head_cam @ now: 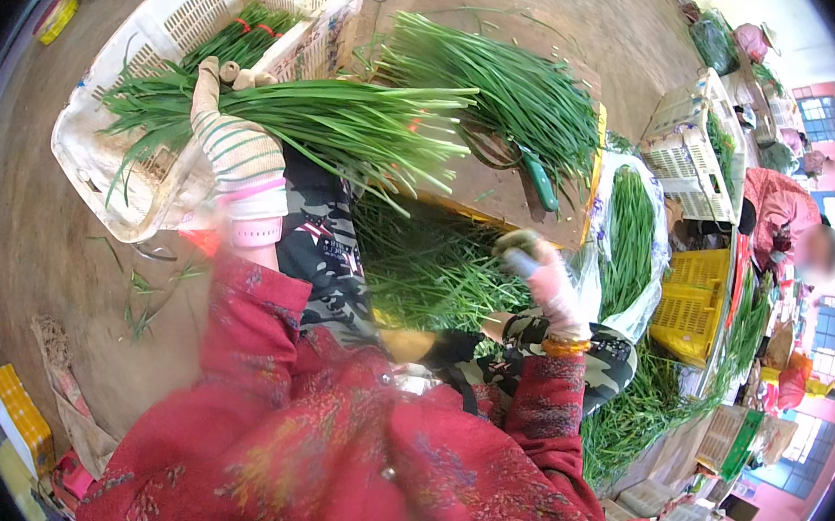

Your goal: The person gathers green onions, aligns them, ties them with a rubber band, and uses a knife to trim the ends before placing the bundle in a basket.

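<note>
My left hand point(238, 130), in a striped knit glove, is closed around a bunch of long green leaves, probably garlic chives point(348, 114). The pale cut ends point right, and the leaf tips hang over a white plastic crate point(177, 11). Inside that crate lie smaller bunches point(239, 36) tied with red bands. My gloved right hand point(540, 276) is raised near the front edge of a wooden board point(463, 182). Its fingers are blurred and partly curled. On the board rest a large heap of chives point(495, 80) and a green-handled knife point(540, 180).
Loose leaves point(446, 278) lie between my legs, below the board. A clear plastic bag of chives point(626, 243) stands at the right, beside a yellow crate point(689, 302). Farther right, a person in red point(773, 212) sits near another white crate point(692, 151).
</note>
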A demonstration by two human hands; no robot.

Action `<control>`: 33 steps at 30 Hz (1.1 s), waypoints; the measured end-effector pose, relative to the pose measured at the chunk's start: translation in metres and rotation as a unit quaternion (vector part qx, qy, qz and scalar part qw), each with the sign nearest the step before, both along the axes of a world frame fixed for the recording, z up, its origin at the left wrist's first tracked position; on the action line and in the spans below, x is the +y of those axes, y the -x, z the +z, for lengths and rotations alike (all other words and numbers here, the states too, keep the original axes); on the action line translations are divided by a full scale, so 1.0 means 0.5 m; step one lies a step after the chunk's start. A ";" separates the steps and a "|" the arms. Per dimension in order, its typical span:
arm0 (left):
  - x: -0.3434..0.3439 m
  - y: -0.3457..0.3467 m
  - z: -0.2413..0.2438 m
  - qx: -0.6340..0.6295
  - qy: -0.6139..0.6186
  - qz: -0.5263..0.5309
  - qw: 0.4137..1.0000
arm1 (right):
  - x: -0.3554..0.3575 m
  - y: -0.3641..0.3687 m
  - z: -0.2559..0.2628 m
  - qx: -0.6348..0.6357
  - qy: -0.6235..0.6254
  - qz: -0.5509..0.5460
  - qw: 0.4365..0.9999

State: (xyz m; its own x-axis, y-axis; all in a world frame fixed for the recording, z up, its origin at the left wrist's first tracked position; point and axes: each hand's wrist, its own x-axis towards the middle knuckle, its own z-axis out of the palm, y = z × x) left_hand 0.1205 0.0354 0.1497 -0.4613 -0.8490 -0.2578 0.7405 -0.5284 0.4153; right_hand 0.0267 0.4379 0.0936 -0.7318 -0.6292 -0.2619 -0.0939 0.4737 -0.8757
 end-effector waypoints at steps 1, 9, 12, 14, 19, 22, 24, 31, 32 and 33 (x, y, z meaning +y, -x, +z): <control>-0.012 0.000 -0.014 0.002 0.012 -0.002 1.000 | -0.007 -0.003 -0.005 0.112 -0.120 0.076 0.983; -0.013 -0.003 -0.009 -0.017 0.030 0.004 0.999 | -0.263 -0.070 0.121 -0.119 0.257 -0.012 0.959; -0.007 0.000 -0.011 -0.025 0.058 0.014 0.998 | -0.288 -0.076 0.092 -0.080 0.241 -0.045 0.966; 0.001 -0.006 0.000 -0.024 0.047 0.003 0.999 | -0.287 -0.080 0.086 -0.026 0.192 -0.032 0.981; -0.007 -0.001 -0.001 0.033 0.067 -0.017 0.997 | -0.266 -0.076 0.081 -0.235 0.209 0.012 0.949; 0.016 0.003 0.013 0.024 0.095 -0.014 0.995 | -0.262 -0.074 0.102 -0.233 0.197 0.029 0.952; 0.018 0.004 0.023 0.005 0.064 -0.018 0.998 | -0.259 -0.073 0.094 -0.153 0.186 0.037 0.970; -0.017 -0.004 -0.017 0.042 0.070 -0.046 0.996 | -0.129 -0.051 -0.013 -0.036 0.016 -0.013 0.999; -0.038 -0.002 -0.025 0.077 0.028 -0.061 0.995 | -0.090 -0.043 -0.042 0.080 -0.163 0.063 0.981; -0.046 -0.003 -0.034 0.080 0.031 -0.068 0.994 | -0.049 -0.039 -0.068 0.190 -0.337 0.135 0.912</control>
State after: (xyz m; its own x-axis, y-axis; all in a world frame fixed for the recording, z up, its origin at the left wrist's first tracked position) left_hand 0.1222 0.0124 0.1325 -0.6043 -0.7874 -0.1218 0.7225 -0.6059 0.3330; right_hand 0.0461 0.4135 0.0594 -0.6917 -0.5906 -0.4156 -0.5233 0.8065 -0.2750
